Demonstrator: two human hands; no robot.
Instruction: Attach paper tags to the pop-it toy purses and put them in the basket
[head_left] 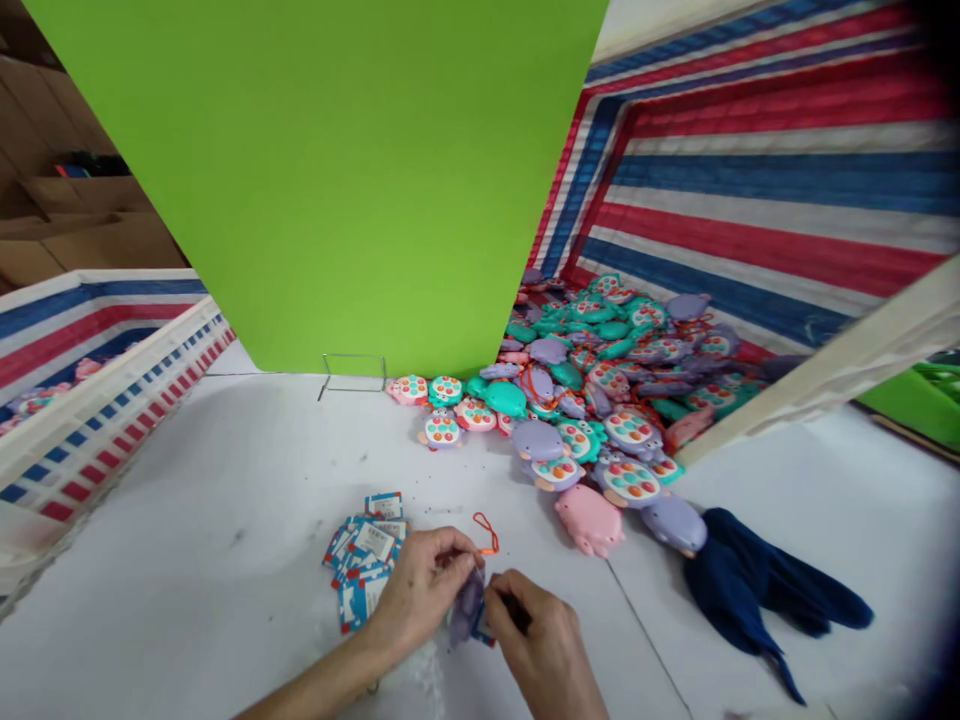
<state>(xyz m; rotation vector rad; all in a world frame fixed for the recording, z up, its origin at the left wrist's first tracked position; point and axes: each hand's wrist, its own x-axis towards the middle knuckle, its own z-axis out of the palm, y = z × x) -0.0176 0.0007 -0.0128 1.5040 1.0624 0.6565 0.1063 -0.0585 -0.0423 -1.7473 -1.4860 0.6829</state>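
Note:
Low in the middle, my left hand (420, 585) pinches the top of a purple animal-shaped toy (466, 605), which is blurred and partly hidden. An orange cord loop (487, 535) extends above it on the table. Close on the other side, my right hand (544, 630) has thumb and forefinger pressed together at the edge of a small blue printed card (484, 632). That card lies against the toy; most of it is covered by my fingers. Beside my left wrist is a loose pile of blue, white and red barcode cards (371, 545).
A heap of purple, green and pink pop-button toys (547, 390) spills from a striped lined bin (742, 200) at right. Dark blue cloth (757, 575) lies near it. A green panel (360, 180) stands behind a wire stand (352, 372). A white basket (150, 400) is at left.

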